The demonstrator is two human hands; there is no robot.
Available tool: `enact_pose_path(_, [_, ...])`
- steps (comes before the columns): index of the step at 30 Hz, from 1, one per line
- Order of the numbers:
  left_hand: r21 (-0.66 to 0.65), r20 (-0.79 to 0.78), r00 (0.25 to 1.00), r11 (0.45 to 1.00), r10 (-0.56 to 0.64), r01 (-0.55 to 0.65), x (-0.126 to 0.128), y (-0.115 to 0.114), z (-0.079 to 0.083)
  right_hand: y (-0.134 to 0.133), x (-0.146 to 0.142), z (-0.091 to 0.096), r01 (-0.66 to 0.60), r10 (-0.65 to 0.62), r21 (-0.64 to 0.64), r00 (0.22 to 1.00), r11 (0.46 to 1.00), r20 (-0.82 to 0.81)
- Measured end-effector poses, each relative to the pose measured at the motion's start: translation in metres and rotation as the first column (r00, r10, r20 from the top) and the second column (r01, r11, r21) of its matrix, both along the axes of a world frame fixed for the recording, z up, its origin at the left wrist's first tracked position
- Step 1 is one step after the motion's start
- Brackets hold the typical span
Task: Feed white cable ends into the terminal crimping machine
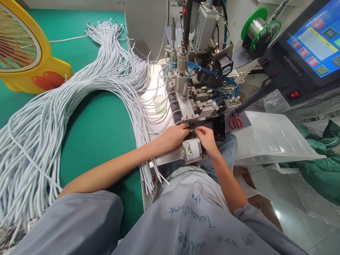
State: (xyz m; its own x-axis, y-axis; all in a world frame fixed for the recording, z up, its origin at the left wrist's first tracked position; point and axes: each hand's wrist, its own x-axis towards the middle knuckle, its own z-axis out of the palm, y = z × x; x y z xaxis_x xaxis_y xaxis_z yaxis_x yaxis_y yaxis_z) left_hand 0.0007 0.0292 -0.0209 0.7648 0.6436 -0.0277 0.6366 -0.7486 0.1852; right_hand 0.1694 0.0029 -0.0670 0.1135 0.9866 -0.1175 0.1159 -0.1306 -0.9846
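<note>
**While both hands pinch at the machine's front, the cable bundle lies alongside**

Where the forearms converge from either side of the lap, the left hand (175, 136) and the right hand (206, 139) meet fingertip to fingertip at the front edge of the machine (191, 88). The left arm lies stretched across the green mat (101, 131), wrist flat and knuckles up. The right arm comes in bent at the elbow, its hand tilted inward. Each hand has thumb and forefinger closed on the cable end (191, 130), a small metal-tipped piece held between them just before the machine's black plate. It is too small to make out further.

Just below the hands, touching the right wrist, lies a small clear bag (191, 150) with a printed label; its contents cannot be made out. A pale plastic tray (276, 138) juts out to the right of the machine, with red scissors (236, 122) lying near its inner end. Green sacks (318, 170) slump on the floor beyond it.

The cable bundle (79, 106), many thin white cables, sweeps across the mat in an arc, and its near ends hang off the table edge beside the left forearm.
</note>
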Motion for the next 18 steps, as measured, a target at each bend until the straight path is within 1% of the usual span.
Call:
enact_pose_path(6, [0.034, 0.01, 0.999, 0.998, -0.044, 0.043, -0.0013, -0.0013, 0.0021, 0.0016, 0.0013, -0.0013, -0.034, 0.035, -0.039, 0.999, 0.999, 0.014])
enact_pose_path(11, [0.084, -0.014, 0.996, 0.992, -0.09, 0.091, -0.0014, -0.0007, 0.0003, 0.0032, 0.0026, 0.0007, -0.061, 0.06, -0.074, 0.998, 0.995, -0.02])
enact_pose_path(14, [0.1, -0.026, 0.993, 0.989, -0.111, 0.113, -0.0015, 0.0002, 0.0, 0.0045, 0.0027, 0.001, -0.079, 0.078, -0.089, 0.997, 0.993, -0.009])
enact_pose_path(18, [0.099, -0.038, 0.992, 0.987, -0.124, 0.127, -0.0014, 0.0009, 0.0018, 0.0061, 0.0023, -0.001, -0.062, 0.061, -0.089, 0.998, 0.994, -0.017])
